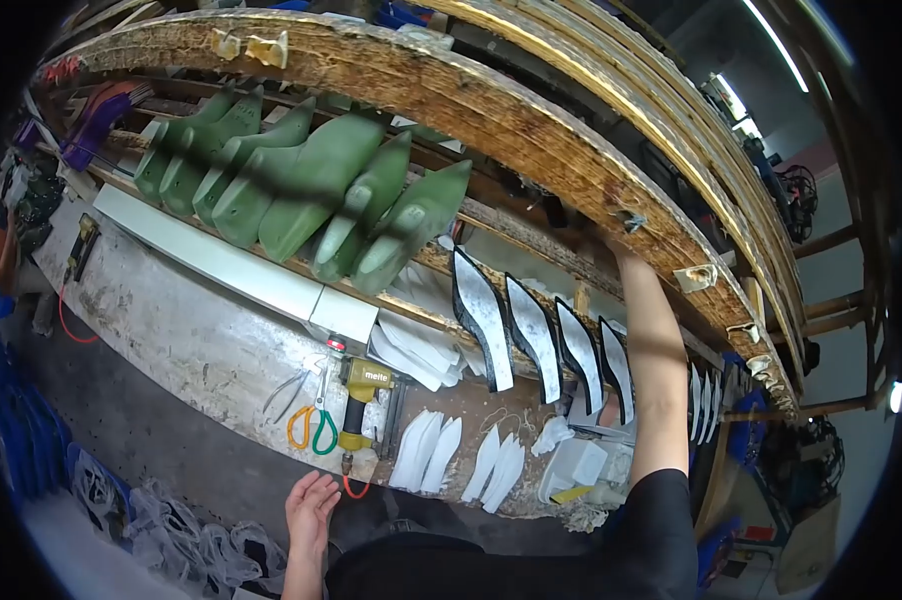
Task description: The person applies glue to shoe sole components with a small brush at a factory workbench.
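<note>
My left hand [313,502] is in the air in front of the bench, fingers loosely stretched and nothing in them. Nearest to it are scissors [325,430] with one orange and one green handle, and a yellow-and-black "meite" air gun [361,400] with a red hose. My right forearm [654,345] reaches up into the rack; the hand is in shadow behind the wooden beam [451,95], so its fingers are hidden. Just left of that arm, black-edged sole pieces with pale faces [533,335] lean in a row. Green shoe lasts [316,180] stand on the shelf farther left.
White sole-shaped pieces [436,450] lie on the bench [186,340], with a white plastic box [576,468] to their right. Pincers [293,392] rest left of the scissors. Another air tool [83,245] lies far left. Plastic bags [186,540] are below the bench.
</note>
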Motion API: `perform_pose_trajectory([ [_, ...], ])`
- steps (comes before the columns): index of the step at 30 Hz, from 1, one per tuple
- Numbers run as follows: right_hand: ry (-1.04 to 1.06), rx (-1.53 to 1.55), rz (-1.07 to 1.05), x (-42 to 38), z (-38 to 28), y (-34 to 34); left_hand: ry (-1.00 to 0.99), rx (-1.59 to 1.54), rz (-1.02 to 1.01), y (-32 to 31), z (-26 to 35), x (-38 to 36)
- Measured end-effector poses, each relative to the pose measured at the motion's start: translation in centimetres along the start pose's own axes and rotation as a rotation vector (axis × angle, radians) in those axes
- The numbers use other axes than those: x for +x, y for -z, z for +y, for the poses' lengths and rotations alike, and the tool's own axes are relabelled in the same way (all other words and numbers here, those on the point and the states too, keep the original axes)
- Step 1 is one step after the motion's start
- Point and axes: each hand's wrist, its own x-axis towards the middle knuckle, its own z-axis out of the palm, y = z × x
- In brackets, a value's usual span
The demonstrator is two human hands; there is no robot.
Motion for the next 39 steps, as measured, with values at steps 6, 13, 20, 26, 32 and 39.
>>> perform_pose_trajectory([
  [6,-0.669,-0.613,-0.267,5.3,1.2,-2.3,-0.020,-0.050,-0.014,-0.2,0.8,0.5],
  [13,0.466,0.183,-0.027,4.8,7.7,-4.7,0.021,-0.050,0.009,0.9,1.1,1.3],
  [20,0.167,-1.197,0.313,3.6,7.3,-19.7,-0.032,-0.040,-0.016,1.3,1.7,1.2],
  [26,0.024,-0.900,0.537,-6.0,5.8,-22.6,-0.252,0.166,-0.341,-5.2,3.9,-0.5],
  [32,0.467,-0.316,0.212,-30.8,12.5,-28.6,-0.403,-0.042,-1.028,-20.2,4.7,-4.8],
  [39,0.342,-0.668,0.158,-47.6,17.7,-22.8,0.067,0.176,-1.083,-21.2,-4.6,-11.5],
])
